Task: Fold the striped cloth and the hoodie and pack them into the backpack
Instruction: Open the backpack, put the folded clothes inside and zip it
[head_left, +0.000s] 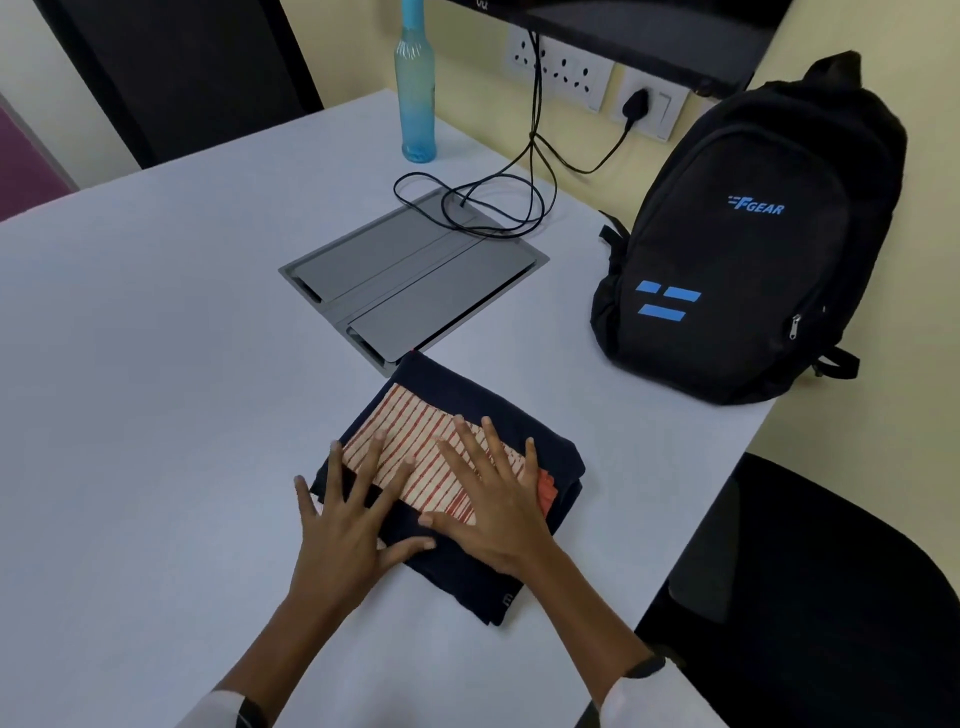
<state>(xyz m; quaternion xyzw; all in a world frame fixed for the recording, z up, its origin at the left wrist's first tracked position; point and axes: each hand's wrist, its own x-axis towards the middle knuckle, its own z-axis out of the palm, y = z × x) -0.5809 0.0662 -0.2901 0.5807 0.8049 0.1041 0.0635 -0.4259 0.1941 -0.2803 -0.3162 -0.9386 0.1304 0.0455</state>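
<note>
Low in the frame's centre, I press both hands, left (343, 525) and right (496, 506), fingers spread flat, on the striped cloth (415, 447) stacked on the folded hoodie (467, 566), flattening them for the zipped backpack (748, 249), upper right.

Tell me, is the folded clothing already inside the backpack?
No, the striped cloth and the dark hoodie lie stacked on the table under both hands, while the backpack stands apart, zipped.

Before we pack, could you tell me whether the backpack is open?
Shut, seemingly: the backpack stands upright, its visible zips closed.
</note>
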